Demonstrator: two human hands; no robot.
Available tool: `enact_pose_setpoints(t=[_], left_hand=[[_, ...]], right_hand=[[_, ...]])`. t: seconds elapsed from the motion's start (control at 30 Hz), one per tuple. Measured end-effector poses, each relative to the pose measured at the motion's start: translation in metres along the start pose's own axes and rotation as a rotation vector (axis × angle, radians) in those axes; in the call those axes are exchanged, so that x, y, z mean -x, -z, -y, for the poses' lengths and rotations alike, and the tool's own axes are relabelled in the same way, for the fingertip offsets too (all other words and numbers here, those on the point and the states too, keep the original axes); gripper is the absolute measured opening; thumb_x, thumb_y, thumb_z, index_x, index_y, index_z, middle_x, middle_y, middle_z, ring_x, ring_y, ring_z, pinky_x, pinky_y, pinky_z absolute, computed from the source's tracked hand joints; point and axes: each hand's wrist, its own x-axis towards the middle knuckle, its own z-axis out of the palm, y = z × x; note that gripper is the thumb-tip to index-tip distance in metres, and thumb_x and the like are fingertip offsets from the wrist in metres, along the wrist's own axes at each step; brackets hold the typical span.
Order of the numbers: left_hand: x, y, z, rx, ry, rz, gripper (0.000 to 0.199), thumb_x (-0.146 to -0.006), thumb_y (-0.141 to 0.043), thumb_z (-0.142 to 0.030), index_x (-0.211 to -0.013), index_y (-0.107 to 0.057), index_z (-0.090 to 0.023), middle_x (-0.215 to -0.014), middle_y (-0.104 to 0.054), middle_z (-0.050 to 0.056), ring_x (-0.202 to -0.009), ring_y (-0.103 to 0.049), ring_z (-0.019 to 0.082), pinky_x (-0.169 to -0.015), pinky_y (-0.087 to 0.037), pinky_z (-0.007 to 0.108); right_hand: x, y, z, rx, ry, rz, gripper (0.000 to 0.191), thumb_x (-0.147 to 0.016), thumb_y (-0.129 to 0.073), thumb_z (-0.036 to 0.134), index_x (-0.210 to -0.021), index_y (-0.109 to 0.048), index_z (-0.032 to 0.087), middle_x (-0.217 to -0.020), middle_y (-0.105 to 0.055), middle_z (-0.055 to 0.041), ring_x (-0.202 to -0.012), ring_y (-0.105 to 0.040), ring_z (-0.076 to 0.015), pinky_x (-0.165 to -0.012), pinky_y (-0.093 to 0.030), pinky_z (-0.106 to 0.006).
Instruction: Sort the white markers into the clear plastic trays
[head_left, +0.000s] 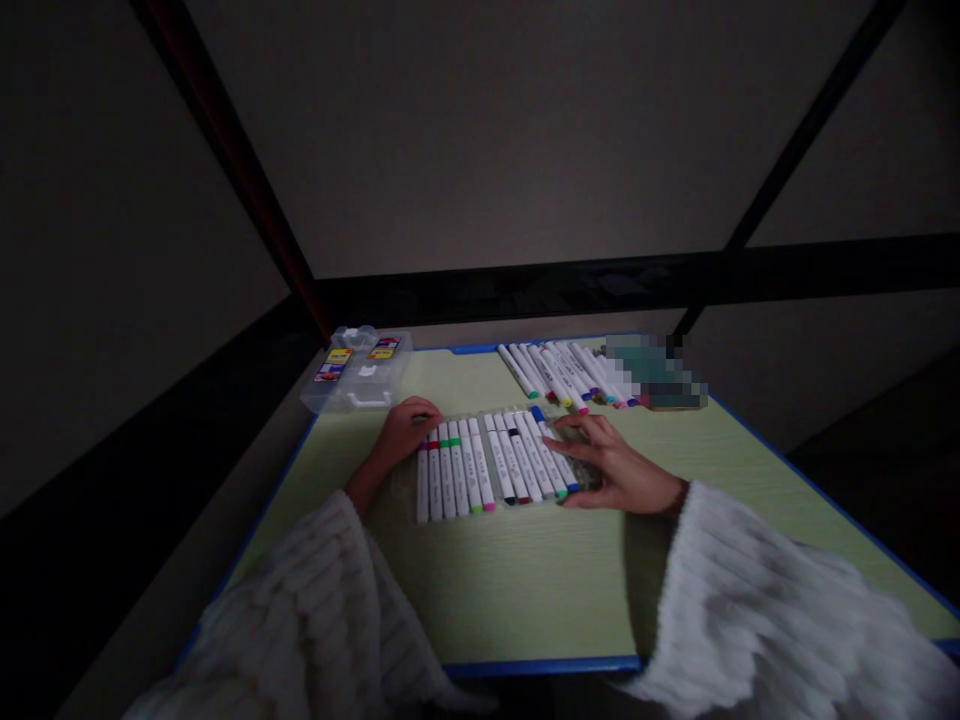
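On the worktop (525,590), the row of white markers (454,475) lies at the centre, its left hand (407,428) neighbour at ten o'clock with a curled grip, whether pinching anything unclear. The right hand (619,468), at three o'clock, has a spread, unclenched grip, fingertips touching the end markers. A clear case (364,372) sits at eleven, loose markers (555,375) at one.

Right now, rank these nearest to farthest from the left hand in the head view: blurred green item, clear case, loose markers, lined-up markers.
From the left hand:
1. Lined-up markers, at its fingertips, between the hands
2. Clear case, just beyond it, far left
3. Loose markers, far side, right of centre
4. Blurred green item, far right
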Motion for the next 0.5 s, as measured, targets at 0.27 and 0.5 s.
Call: enact_pose_setpoints(t=[0.27,0.5], left_hand=[[0.0,0.0002,0.0006,0.001,-0.002,0.015,0.015,-0.07,-0.056,-0.027,-0.065,-0.065,-0.016,-0.078,-0.063,0.005,-0.077,-0.059,0.016,-0.077,-0.046,0.031],[-0.0002,0.0002,-0.0022,-0.011,0.032,0.011,0.014,-0.069,-0.056,-0.027,-0.064,-0.065,-0.016,-0.078,-0.064,0.005,-0.077,-0.058,0.015,-0.077,-0.046,0.031]], right_hand=[[-0.0016,0.0013,0.0,-0.01,0.017,0.002,0.066,-0.067,-0.062,0.054,-0.121,-0.053,0.017,-0.119,-0.041,-0.0152,-0.111,-0.037,-0.0311,-0.09,-0.035,-0.05],[-0.0023,0.0004,-0.0006,-0.043,0.052,-0.022,0.063,-0.068,-0.063,0.052,-0.12,-0.053,0.017,-0.118,-0.044,-0.0142,-0.112,-0.038,-0.0298,-0.089,-0.036,-0.049]])
